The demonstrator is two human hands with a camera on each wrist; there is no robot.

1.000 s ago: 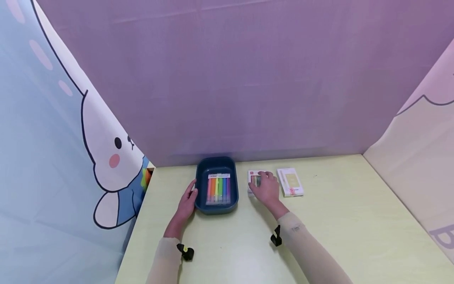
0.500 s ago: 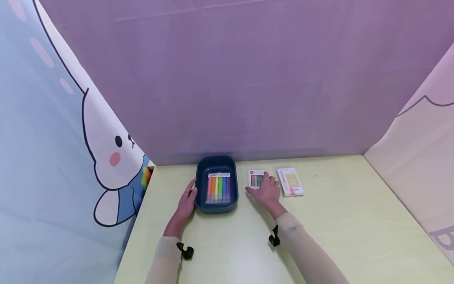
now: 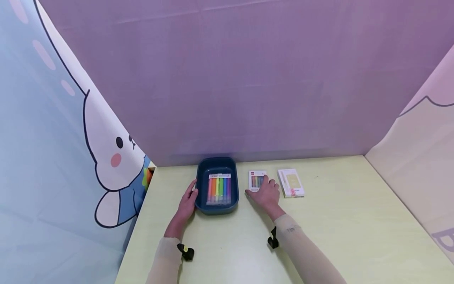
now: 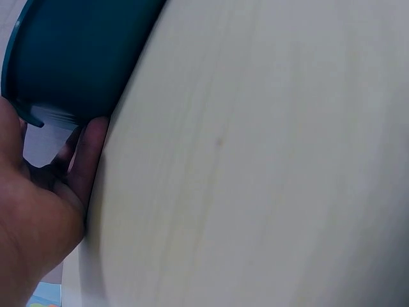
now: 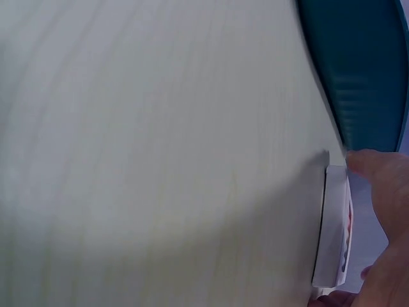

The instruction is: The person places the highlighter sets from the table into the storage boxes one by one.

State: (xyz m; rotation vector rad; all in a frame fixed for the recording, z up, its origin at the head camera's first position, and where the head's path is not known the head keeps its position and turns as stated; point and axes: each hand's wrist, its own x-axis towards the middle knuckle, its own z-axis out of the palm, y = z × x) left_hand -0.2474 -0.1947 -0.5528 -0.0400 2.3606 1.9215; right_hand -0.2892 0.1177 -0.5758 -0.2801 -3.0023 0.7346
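Note:
A dark blue plastic tub (image 3: 217, 210) holds a clear pack of rainbow-coloured markers (image 3: 219, 189). At its left side, my left hand (image 3: 186, 203) rests with fingers along the outer wall and the thumb near the rim; the left wrist view shows the fingertips (image 4: 96, 128) low against the tub. My right hand (image 3: 266, 193) spans a flat white box with coloured sticks on its front (image 3: 257, 179), partly covering it. In the right wrist view the box (image 5: 332, 227) lies on the table between the spread thumb at one end and the fingers at the other.
Right of my right hand lies a white box with a gold panel and red sticker (image 3: 292, 182). The pale wooden table (image 3: 347, 221) meets a purple cloth backdrop (image 3: 248, 79). A rabbit-printed cloth (image 3: 113, 169) hangs on the left, a pink and cream one (image 3: 425, 157) on the right.
My right hand has slid slightly toward me off the box with coloured sticks, showing more of its front, with the thumb now near its lower left corner. The left hand and tub hold still.

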